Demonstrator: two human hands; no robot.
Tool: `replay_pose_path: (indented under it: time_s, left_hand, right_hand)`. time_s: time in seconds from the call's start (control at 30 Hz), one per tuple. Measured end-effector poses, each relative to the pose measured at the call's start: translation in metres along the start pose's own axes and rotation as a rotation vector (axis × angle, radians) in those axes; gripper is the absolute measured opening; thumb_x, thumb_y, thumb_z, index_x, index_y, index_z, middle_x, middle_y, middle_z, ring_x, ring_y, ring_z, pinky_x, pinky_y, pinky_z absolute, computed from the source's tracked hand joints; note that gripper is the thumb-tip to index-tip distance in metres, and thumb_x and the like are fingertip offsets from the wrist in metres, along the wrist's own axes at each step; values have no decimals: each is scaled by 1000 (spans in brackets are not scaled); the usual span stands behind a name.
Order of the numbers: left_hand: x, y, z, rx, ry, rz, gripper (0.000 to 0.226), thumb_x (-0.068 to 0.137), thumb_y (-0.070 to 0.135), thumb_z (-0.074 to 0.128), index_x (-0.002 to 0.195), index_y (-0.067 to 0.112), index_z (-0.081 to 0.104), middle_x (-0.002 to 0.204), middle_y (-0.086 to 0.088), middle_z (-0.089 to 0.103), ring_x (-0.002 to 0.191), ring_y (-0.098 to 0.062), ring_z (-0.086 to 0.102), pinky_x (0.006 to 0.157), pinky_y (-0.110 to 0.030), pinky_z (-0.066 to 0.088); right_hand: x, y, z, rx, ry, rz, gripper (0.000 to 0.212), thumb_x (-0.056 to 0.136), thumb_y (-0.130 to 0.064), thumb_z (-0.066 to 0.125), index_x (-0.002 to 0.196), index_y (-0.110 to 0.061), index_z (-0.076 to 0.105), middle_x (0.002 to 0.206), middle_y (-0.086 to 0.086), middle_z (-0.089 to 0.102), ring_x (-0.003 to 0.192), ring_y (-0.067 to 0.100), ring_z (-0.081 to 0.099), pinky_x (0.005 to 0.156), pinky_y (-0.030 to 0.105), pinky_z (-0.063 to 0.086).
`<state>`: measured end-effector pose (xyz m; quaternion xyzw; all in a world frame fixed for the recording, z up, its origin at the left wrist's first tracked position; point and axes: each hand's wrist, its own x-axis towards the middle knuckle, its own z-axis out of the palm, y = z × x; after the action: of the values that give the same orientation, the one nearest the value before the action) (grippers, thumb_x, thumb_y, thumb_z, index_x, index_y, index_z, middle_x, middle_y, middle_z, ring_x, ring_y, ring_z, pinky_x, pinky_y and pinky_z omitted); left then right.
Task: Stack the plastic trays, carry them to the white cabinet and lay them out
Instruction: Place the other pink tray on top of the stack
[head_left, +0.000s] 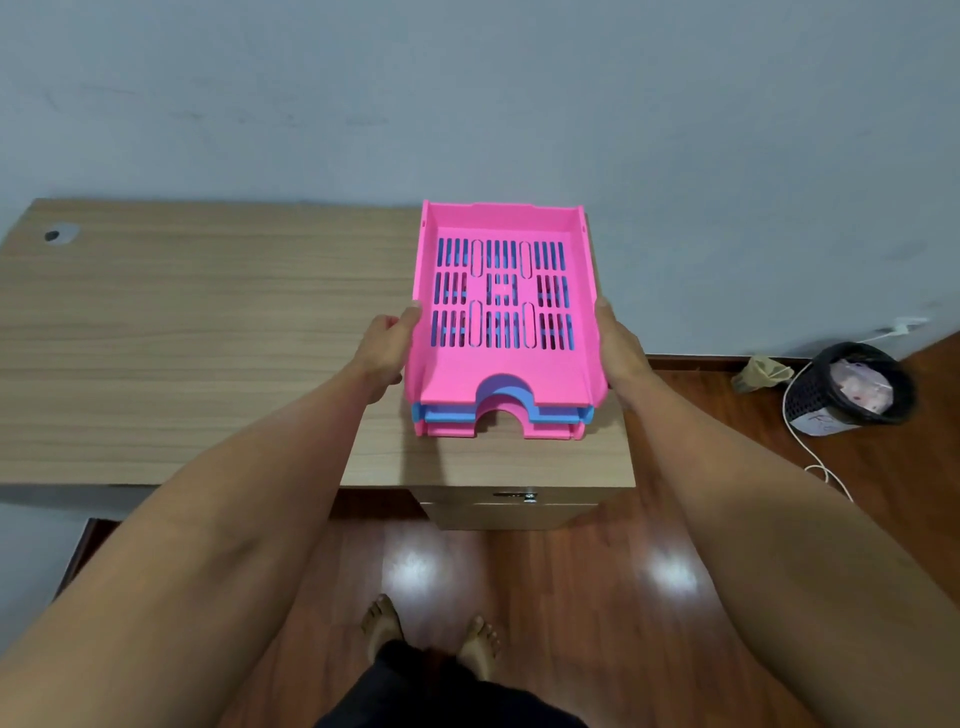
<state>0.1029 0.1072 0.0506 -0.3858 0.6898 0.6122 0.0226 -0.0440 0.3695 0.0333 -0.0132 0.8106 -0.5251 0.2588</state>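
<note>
Three plastic trays form one stack (501, 364) at the right end of a wooden desk (208, 338): a pink one on top, a blue one (561, 413) under it, another pink one (452, 430) at the bottom. The top tray has a slotted floor and a curved notch at its near edge. My left hand (387, 351) grips the stack's left wall and my right hand (621, 353) grips its right wall. Whether the stack rests on the desk or hovers just above it, I cannot tell. No white cabinet is in view.
A drawer unit with a lock (519, 504) stands under the desk's right end. On the wooden floor to the right are a black mesh bin (852, 387), a crumpled bag (761, 371) and a white cable (810, 457). My bare feet (431, 634) stand near the desk. A grey wall runs behind.
</note>
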Motion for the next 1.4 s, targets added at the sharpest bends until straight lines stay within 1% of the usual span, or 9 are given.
replay_pose_path:
  time_s: [0.1,0.27,0.33,0.47,0.63,0.83,1.07,1.13,1.4]
  left_hand:
    - [15,-3,3,-43,-40,-18,65,103,60,32,132,9,58,121,-13,68,104,-32,68,72,-39,55]
    - [34,-15,7,-183,-120,-31,58,99,66,38,125,24,68,124,-8,70,117,-32,64,108,-57,46]
    - [38,-22,8,-304,-222,-49,67,98,67,39,136,17,61,135,-14,65,126,-39,60,110,-60,44]
    - [40,-29,14,-495,-381,-75,69,100,65,34,137,11,55,107,-10,72,97,-33,71,86,-46,59]
    - [40,-30,16,-567,-354,-75,77,99,63,40,150,7,43,105,-11,66,98,-35,65,94,-48,53]
    - [32,-23,12,-709,-348,-131,75,97,59,48,152,9,41,102,-9,62,95,-32,63,89,-46,52]
    - [-3,15,-28,-780,-335,-56,56,96,57,53,130,13,58,98,-6,66,88,-28,69,77,-39,61]
    - [-15,26,-43,-794,-323,-13,54,96,57,53,127,14,60,96,-5,67,86,-28,70,76,-39,62]
    - [-60,24,-112,-878,-230,86,56,95,57,55,131,14,59,98,-6,71,88,-29,72,75,-40,62]
  right_hand:
    - [10,2,-2,113,-96,29,57,91,-81,31,91,-47,76,92,-6,80,84,11,78,90,43,57]
    - [28,11,-1,424,-263,100,68,95,-71,42,134,-21,64,131,18,68,122,40,64,108,63,43]
    - [29,15,0,513,-303,138,72,94,-70,48,141,-16,58,132,19,66,121,43,62,106,62,45]
    - [31,20,2,620,-323,194,75,88,-69,59,139,-14,59,123,16,70,107,35,67,97,52,53]
    - [31,15,2,613,-177,183,70,89,-55,65,139,-8,58,141,26,57,113,41,61,111,64,39]
    - [25,9,7,572,-62,208,66,82,-52,73,128,-5,66,128,25,68,121,46,63,107,61,46]
    - [3,-49,16,518,-71,110,42,75,-53,77,95,-17,77,89,11,80,78,28,75,85,46,61]
    - [-4,-68,23,510,-88,66,42,73,-54,78,94,-18,77,86,8,80,75,26,76,78,42,61]
    - [-37,-128,77,453,-166,3,72,65,-58,77,115,-7,73,102,15,78,85,31,73,95,55,57]
